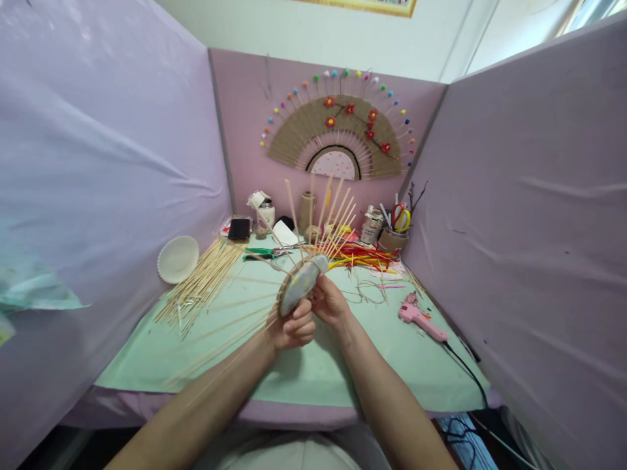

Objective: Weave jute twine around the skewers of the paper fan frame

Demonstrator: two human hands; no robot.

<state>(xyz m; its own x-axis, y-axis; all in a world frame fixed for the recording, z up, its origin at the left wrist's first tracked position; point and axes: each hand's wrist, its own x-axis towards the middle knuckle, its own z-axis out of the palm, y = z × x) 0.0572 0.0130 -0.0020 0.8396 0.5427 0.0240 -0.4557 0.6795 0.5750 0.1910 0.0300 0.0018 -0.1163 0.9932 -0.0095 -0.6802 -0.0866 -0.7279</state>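
Observation:
Above the table's middle I hold a fan frame (301,286), a rounded, pale grey piece with faint yellow marks, tilted up to the right. Thin wooden sticks spread from its far edge, upward and out to the lower left; some blur. My left hand (296,324) is closed on its lower edge, fingers curled and thumb against the front. My right hand (330,300) grips the right end, its thumb by the rim and its other fingers partly hidden behind. Beyond the hands lie red and yellow fuzzy stems (365,256) and green-handled pliers (262,252).
Loose wooden sticks (203,277) and a white dish (178,260) lie left. At right is a pink glue gun (422,320) with a black cord. Jars and a pot with scissors (402,219) line the back. A decorated fan (337,134) hangs on the back panel, between cloth side walls.

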